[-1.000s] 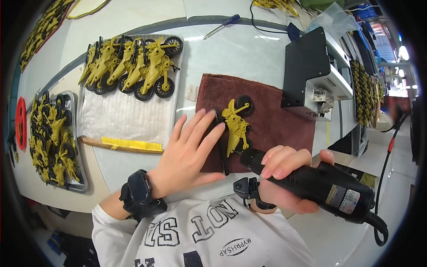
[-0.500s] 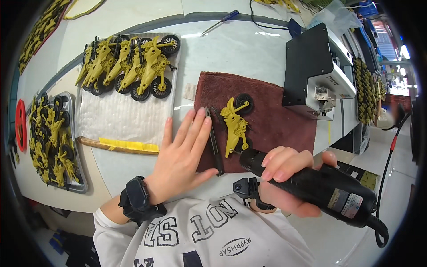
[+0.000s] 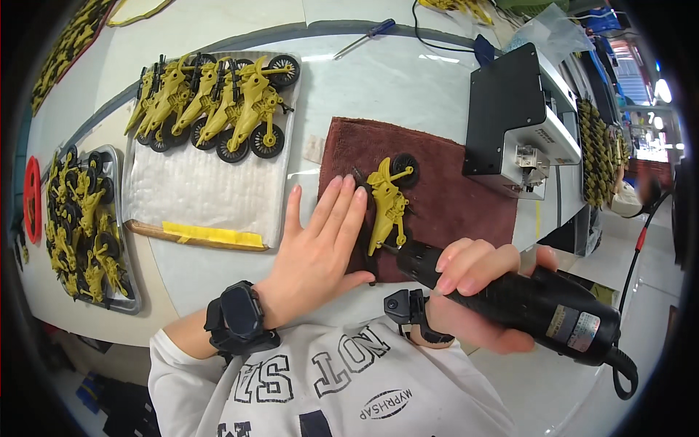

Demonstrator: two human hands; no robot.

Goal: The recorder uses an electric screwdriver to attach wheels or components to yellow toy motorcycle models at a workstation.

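Note:
A yellow toy motorcycle (image 3: pixel 388 204) with a black wheel (image 3: pixel 405 169) at its far end lies on a folded brown cloth (image 3: pixel 451 186). My left hand (image 3: pixel 320 237) lies flat with fingers outstretched over the cloth's left edge, just left of the toy. It covers most of a slim black bar beside the toy. In my right hand (image 3: pixel 473 280) is a black electric screwdriver (image 3: pixel 542 309), fingers wrapped round its body. Its tip points at the toy's near end; whether it touches is hard to tell.
A white-lined tray (image 3: pixel 211 197) at left holds a row of yellow toy motorcycles (image 3: pixel 251 109). Further left, a metal tray (image 3: pixel 131 291) is heaped with more. A black and silver machine (image 3: pixel 510 120) stands right of the cloth; a blue-handled screwdriver (image 3: pixel 371 35) lies at the back.
My left hand has slid right onto the black bar, closer to the toy motorcycle. The electric screwdriver has shifted slightly right. The toy stays nearly in place.

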